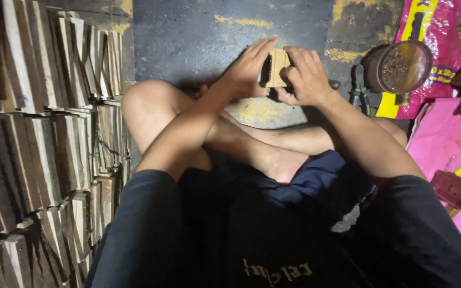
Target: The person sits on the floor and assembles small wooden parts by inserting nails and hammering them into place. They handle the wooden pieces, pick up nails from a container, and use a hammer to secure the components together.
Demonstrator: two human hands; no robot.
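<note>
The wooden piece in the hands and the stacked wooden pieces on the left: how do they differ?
The wooden piece is pale tan and held up by both hands; the stacked wooden pieces are mostly darker and lie untouched in rows. It is single; they are many. Both look flat and blocky.

I see a dark floor (198, 37) with yellow paint patches; wooden pieces (44, 133) stacked at frame left, pink sacks (444, 138), pliers (359, 88) and a round tin (398, 66) upper right.

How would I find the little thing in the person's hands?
Look above the crossed legs, over the dark concrete floor. Between the left hand and right hand sits a small pale wooden block, lighter than the dark stacked wood pieces at left.
</note>
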